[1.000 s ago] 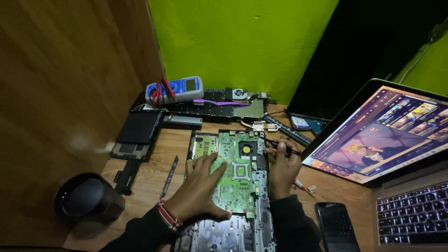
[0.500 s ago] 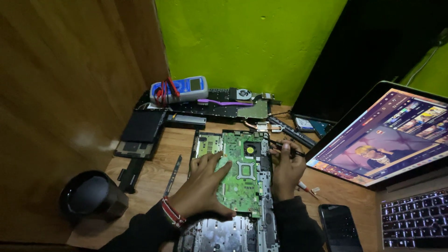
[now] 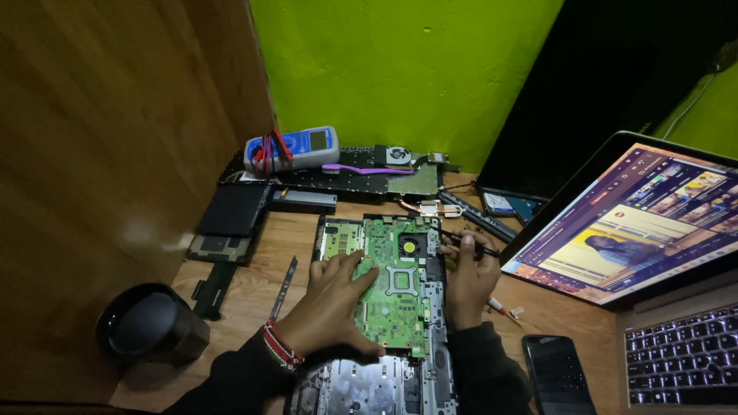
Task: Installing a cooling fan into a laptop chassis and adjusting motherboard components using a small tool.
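Green motherboard point(image 3: 396, 288) lies in the opened laptop chassis point(image 3: 369, 388), long axis running away from the person, centre of the wooden desk point(image 3: 254, 296). Left hand point(image 3: 330, 303) lies flat on the board's left half, fingers spread, nothing gripped. Right hand point(image 3: 467, 273) at the board's right edge, closed round a thin dark screwdriver point(image 3: 470, 244), tip pointing left toward the board's top-right corner. Right hand is nearer that corner.
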